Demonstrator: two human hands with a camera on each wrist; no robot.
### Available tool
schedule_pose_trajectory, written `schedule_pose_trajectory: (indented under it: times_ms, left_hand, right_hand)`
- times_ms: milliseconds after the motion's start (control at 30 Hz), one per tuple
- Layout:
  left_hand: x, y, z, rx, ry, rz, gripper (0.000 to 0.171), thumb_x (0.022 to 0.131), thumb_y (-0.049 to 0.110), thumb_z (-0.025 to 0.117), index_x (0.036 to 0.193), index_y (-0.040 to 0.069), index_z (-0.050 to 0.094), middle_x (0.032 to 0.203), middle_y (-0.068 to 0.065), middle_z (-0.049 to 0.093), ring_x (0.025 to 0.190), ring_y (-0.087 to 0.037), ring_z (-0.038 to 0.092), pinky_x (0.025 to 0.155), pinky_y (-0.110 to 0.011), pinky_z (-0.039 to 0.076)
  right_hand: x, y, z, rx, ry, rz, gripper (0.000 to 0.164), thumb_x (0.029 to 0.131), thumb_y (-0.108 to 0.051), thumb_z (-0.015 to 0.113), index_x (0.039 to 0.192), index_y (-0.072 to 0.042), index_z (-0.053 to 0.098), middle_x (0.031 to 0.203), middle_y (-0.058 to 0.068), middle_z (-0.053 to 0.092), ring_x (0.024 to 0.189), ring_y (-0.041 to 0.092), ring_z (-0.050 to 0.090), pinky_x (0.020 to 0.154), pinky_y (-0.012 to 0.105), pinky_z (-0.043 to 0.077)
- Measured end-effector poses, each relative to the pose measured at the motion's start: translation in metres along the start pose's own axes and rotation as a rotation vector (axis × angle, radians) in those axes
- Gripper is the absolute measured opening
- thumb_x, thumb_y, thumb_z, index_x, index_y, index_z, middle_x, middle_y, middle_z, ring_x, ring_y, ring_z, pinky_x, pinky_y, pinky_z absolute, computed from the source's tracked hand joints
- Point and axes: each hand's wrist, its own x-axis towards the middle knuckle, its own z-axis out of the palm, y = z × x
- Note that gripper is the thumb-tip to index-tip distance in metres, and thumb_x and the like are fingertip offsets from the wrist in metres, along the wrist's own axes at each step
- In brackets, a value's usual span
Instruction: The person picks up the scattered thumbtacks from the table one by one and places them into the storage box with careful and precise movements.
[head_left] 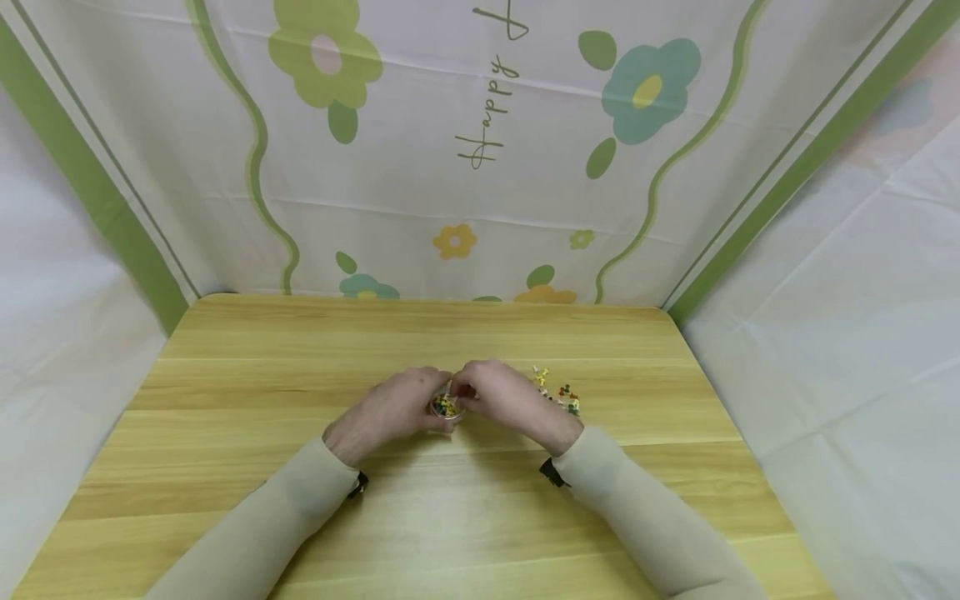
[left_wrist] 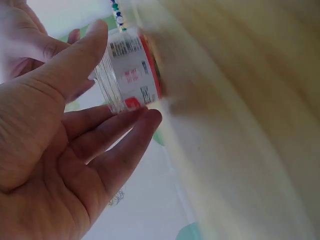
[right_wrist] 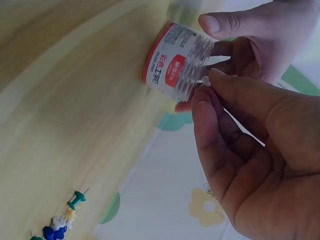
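Note:
A clear plastic jar [right_wrist: 170, 62] with a white and red label printed "PUSH PINS" stands on the table near its middle. My left hand [head_left: 393, 406] holds it from the left, thumb and fingers on opposite sides. Colourful push pins [head_left: 446, 407] show inside through the open mouth. At the rim, my right hand [head_left: 504, 393] pinches a small white push pin [right_wrist: 205, 81] between thumb and fingertips. In the left wrist view the right fingers are partly hidden behind the left thumb.
Loose push pins [head_left: 568, 403] in several colours lie scattered on the wooden table [head_left: 240, 400], right of the right hand. A green push pin [right_wrist: 76, 200] sits at one end of them. A flower-printed curtain [head_left: 420, 167] hangs behind the table's far edge.

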Motion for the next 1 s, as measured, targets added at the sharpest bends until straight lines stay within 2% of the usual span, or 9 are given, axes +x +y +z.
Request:
schedule_pose_trajectory:
  times_ms: [133,333,600,867,1000]
  left_hand:
    - [0.001,0.001,0.002,-0.034,-0.018,0.018,0.034,0.087,0.032,0.084,0.111,0.013,0.068,0.097,0.001,0.069,0.080,-0.012,0.058,0.071,-0.032,0.051]
    - [0.002,0.001,0.003,-0.015,-0.011,0.017,0.032,0.088,0.030,0.083,0.109,0.012,0.069,0.095,0.001,0.069,0.078,-0.012,0.056,0.071,-0.032,0.050]
    - [0.001,0.002,0.004,0.015,0.005,0.047,0.033,0.088,0.028,0.083,0.112,0.010,0.071,0.095,0.001,0.070,0.082,-0.013,0.061,0.075,-0.032,0.052]
    - [0.002,0.004,0.002,0.035,0.000,0.032,0.040,0.086,0.030,0.085,0.116,0.008,0.071,0.100,-0.001,0.072,0.087,-0.014,0.062,0.079,-0.035,0.054]
    - [0.002,0.003,0.003,0.024,-0.001,0.022,0.042,0.086,0.030,0.085,0.118,0.008,0.070,0.102,-0.002,0.072,0.089,-0.016,0.064,0.080,-0.035,0.054]
  right_hand:
    - [-0.002,-0.001,0.003,-0.035,0.009,-0.017,0.016,0.092,-0.012,0.078,0.108,-0.014,0.079,0.104,-0.006,0.072,0.093,0.006,0.064,0.081,0.020,0.054]
    - [-0.003,0.001,0.005,-0.034,0.009,-0.031,0.019,0.092,-0.012,0.078,0.111,-0.013,0.079,0.106,-0.005,0.072,0.093,0.006,0.065,0.081,0.019,0.054]
    - [-0.003,0.016,-0.007,-0.031,0.028,0.040,0.019,0.094,-0.012,0.075,0.112,-0.012,0.078,0.106,-0.003,0.072,0.095,0.009,0.066,0.084,0.027,0.055]
    - [-0.003,0.045,-0.030,-0.016,0.008,0.108,0.022,0.094,-0.012,0.076,0.116,-0.007,0.076,0.111,0.005,0.075,0.100,0.017,0.068,0.088,0.035,0.055]
    - [-0.002,0.059,-0.039,-0.035,0.002,0.162,0.022,0.095,-0.014,0.075,0.116,-0.008,0.076,0.109,0.002,0.074,0.098,0.016,0.067,0.087,0.036,0.055]
